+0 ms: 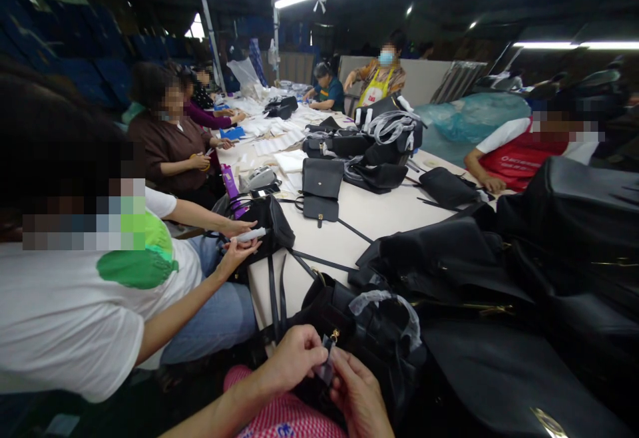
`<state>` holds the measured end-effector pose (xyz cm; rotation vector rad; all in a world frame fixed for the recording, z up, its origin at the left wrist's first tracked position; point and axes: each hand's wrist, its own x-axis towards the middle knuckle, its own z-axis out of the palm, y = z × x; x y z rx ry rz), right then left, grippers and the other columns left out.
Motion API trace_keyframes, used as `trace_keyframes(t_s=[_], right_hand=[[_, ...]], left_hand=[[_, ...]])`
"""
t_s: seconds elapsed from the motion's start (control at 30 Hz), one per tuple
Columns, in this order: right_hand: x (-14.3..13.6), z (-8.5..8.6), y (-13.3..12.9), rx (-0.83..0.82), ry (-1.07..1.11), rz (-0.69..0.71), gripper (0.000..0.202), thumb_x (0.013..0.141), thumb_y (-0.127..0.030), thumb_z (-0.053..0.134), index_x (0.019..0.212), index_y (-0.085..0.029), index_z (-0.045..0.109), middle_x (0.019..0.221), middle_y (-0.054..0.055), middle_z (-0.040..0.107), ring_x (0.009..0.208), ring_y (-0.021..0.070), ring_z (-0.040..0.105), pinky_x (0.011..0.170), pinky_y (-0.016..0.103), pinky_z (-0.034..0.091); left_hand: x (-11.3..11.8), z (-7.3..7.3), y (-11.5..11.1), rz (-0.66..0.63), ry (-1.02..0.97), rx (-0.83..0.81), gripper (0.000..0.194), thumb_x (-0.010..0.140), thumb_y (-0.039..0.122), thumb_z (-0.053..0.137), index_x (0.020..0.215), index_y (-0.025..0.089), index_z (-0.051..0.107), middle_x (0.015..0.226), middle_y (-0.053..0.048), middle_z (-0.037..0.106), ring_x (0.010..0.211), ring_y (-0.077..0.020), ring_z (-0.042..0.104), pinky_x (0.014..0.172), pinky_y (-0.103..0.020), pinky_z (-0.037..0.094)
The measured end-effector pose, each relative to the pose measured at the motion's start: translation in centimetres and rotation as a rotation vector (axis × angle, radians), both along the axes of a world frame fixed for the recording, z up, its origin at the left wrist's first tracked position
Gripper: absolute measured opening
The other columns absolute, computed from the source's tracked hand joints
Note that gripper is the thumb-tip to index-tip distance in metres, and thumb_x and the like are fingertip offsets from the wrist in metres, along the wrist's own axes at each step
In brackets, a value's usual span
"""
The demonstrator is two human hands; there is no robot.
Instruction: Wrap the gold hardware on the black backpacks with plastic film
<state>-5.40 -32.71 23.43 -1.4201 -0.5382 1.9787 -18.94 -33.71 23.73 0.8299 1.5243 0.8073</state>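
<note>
Both my hands meet at the bottom centre, over a black bag [344, 311] with gold metal fittings. My left hand [299, 358] pinches a small clear plastic wrap [327, 361] between thumb and finger. On the wrap's other side, my right hand [357, 385] pinches it too. The wrap lies around a dark tab hanging below a gold clasp [335, 336]. Clear film also covers the bag's handle [412, 318]. Part of the bag is hidden behind my hands.
Black bags [449, 258] pile up at the right. On the white table [354, 238] lie a black flap bag [322, 185] and more bags behind it. A person in a white shirt [64, 318] works close on the left; others sit around the table.
</note>
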Motion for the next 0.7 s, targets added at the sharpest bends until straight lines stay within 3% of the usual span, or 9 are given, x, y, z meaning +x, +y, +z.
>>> trace_keyframes(t_s=[0.17,0.3,0.47,0.53,0.63,0.7], right_hand=[[-0.2,-0.6,0.2,0.062,-0.004,0.019,0.055,0.044,-0.06,0.086,0.072,-0.014,0.074,0.043,-0.008,0.044,0.04,0.0031,0.035,0.039,0.016,0.029],[-0.2,-0.9,0.3,0.085,-0.022,0.001,0.052,0.048,-0.058,0.085,0.076,-0.015,0.073,0.045,-0.008,0.044,0.041,0.0044,0.033,0.04,0.019,0.024],[-0.4,-0.9,0.0,0.082,-0.047,0.01,0.048,0.051,-0.057,0.084,0.073,-0.016,0.071,0.05,-0.005,0.051,0.044,0.0066,0.038,0.041,0.02,0.024],[-0.5,-0.6,0.0,0.077,-0.074,0.001,0.052,0.049,-0.06,0.083,0.071,-0.015,0.07,0.048,-0.006,0.047,0.044,0.0057,0.036,0.042,0.019,0.023],[-0.7,-0.2,0.2,0.09,-0.123,-0.025,0.053,0.046,-0.062,0.083,0.067,-0.015,0.068,0.044,-0.01,0.037,0.043,0.0045,0.029,0.042,0.018,0.022],[-0.6,-0.1,0.3,0.105,-0.119,-0.021,0.052,0.048,-0.061,0.083,0.068,-0.015,0.069,0.047,-0.007,0.045,0.045,0.0061,0.035,0.043,0.019,0.026]], left_hand=[[0.2,-0.5,-0.3,0.092,-0.265,-0.01,0.022,0.064,0.033,0.064,0.07,0.017,0.05,0.055,0.006,0.052,0.048,-0.0087,0.048,0.048,-0.022,0.043],[0.2,-0.2,-0.8,0.115,-0.46,-0.059,0.026,0.057,0.026,0.071,0.076,0.015,0.056,0.059,0.004,0.058,0.048,-0.0077,0.05,0.051,-0.022,0.045],[-0.4,0.2,-1.2,0.02,-0.457,-0.134,0.025,0.054,0.016,0.068,0.077,0.014,0.061,0.061,0.002,0.061,0.049,-0.0081,0.052,0.051,-0.021,0.045],[-0.7,0.3,-1.1,0.014,-0.438,-0.141,0.023,0.053,0.017,0.07,0.074,0.014,0.061,0.06,0.003,0.059,0.05,-0.0077,0.05,0.053,-0.021,0.044],[-0.9,0.5,-0.7,0.033,-0.414,-0.13,0.024,0.057,0.027,0.074,0.072,0.014,0.061,0.063,0.002,0.059,0.057,-0.0101,0.054,0.056,-0.022,0.046],[-0.9,0.6,-0.5,0.032,-0.46,-0.153,0.034,0.062,0.043,0.072,0.077,0.014,0.062,0.069,-0.002,0.063,0.065,-0.0143,0.06,0.059,-0.025,0.048]])
